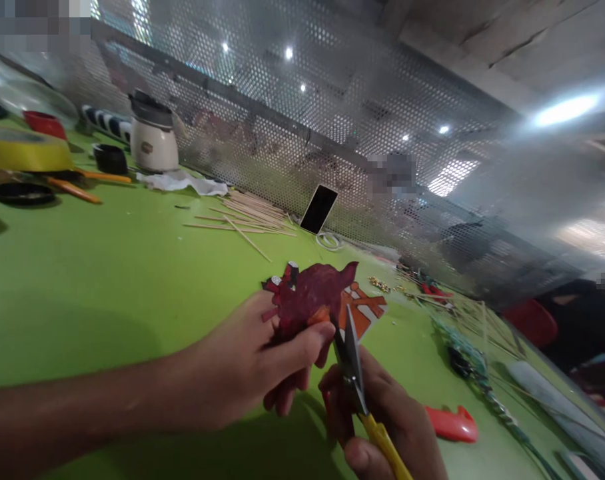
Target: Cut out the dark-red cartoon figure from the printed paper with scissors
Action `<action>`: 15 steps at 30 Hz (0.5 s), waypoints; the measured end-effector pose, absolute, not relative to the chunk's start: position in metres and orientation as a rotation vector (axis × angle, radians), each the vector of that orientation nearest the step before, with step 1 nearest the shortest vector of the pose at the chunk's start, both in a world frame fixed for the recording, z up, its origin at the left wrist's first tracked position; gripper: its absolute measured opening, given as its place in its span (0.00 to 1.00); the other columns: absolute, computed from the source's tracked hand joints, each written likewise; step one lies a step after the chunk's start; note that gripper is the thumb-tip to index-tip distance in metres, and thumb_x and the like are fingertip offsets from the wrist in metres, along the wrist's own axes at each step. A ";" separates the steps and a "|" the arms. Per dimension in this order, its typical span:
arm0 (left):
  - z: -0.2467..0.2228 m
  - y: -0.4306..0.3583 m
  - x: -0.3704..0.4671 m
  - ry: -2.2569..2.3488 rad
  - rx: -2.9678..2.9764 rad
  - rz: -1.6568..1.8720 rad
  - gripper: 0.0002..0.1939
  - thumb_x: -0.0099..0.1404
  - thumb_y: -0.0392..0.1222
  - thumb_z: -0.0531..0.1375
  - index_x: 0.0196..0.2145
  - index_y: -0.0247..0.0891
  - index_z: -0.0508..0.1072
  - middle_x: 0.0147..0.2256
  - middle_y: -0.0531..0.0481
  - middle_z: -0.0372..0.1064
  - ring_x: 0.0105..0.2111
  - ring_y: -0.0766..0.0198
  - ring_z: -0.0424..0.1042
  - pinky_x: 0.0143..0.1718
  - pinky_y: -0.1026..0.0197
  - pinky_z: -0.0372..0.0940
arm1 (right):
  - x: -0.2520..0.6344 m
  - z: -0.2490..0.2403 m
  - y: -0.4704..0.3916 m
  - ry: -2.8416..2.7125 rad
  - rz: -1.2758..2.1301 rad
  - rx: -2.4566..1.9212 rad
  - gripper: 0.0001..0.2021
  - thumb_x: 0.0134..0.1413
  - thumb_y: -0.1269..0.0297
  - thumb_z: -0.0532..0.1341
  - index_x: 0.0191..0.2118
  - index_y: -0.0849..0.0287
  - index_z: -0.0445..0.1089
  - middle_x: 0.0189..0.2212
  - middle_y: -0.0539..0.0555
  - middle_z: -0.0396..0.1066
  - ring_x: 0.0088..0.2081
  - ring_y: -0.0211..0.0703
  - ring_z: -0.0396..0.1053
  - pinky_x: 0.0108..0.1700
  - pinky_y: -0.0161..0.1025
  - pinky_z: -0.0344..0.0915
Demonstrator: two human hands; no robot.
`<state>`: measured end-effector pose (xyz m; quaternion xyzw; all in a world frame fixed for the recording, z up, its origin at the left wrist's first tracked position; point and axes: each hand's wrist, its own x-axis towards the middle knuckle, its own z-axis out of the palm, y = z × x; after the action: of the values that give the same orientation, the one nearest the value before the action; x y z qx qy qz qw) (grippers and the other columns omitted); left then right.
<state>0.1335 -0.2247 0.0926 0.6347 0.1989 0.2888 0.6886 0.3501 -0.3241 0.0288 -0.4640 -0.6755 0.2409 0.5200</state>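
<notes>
My left hand pinches a dark maroon painted cut-out between thumb and fingers, above the green table. The cut-out has a pointed tip at its upper right and black, red and white bits at its left edge. An orange and white patterned part sticks out on its right side. Scissors with yellow handles are held in my right hand, their blades pointing up against the cut-out's orange part. The lower fingers of my left hand are partly hidden beneath the piece.
On the green table lie wooden sticks, a propped phone, a white jug, yellow tape, a red tool and green braided cord. A perforated metal screen stands behind.
</notes>
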 end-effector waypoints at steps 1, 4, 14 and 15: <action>0.093 -0.225 0.134 0.451 1.417 0.643 0.17 0.77 0.49 0.59 0.30 0.41 0.67 0.20 0.60 0.64 0.17 0.72 0.63 0.19 0.72 0.60 | 0.349 0.029 -0.325 -1.618 0.575 -1.107 0.27 0.59 0.31 0.71 0.45 0.52 0.82 0.31 0.50 0.69 0.26 0.40 0.63 0.26 0.38 0.58; 0.096 -0.225 0.136 0.455 1.399 0.644 0.17 0.76 0.49 0.60 0.29 0.42 0.66 0.19 0.60 0.63 0.17 0.71 0.63 0.19 0.72 0.60 | 0.345 0.033 -0.327 -1.599 0.612 -1.138 0.28 0.59 0.31 0.71 0.47 0.51 0.83 0.33 0.49 0.66 0.25 0.39 0.62 0.25 0.37 0.56; 0.095 -0.225 0.134 0.454 1.399 0.621 0.19 0.77 0.51 0.59 0.29 0.41 0.67 0.20 0.59 0.64 0.18 0.72 0.63 0.19 0.72 0.59 | 0.348 0.026 -0.330 -1.604 0.512 -1.195 0.28 0.59 0.29 0.69 0.44 0.51 0.83 0.32 0.50 0.67 0.26 0.39 0.61 0.24 0.36 0.58; 0.095 -0.225 0.134 0.455 1.391 0.623 0.20 0.77 0.51 0.59 0.29 0.41 0.66 0.20 0.59 0.64 0.18 0.72 0.63 0.20 0.72 0.59 | 0.349 0.026 -0.329 -1.601 0.521 -1.199 0.29 0.59 0.28 0.69 0.43 0.51 0.83 0.32 0.51 0.66 0.26 0.40 0.61 0.24 0.36 0.58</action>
<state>0.1344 -0.2246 0.0948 0.6243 0.2043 0.2795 0.7003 0.3487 -0.3291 0.0259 -0.4981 -0.6656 0.2167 0.5118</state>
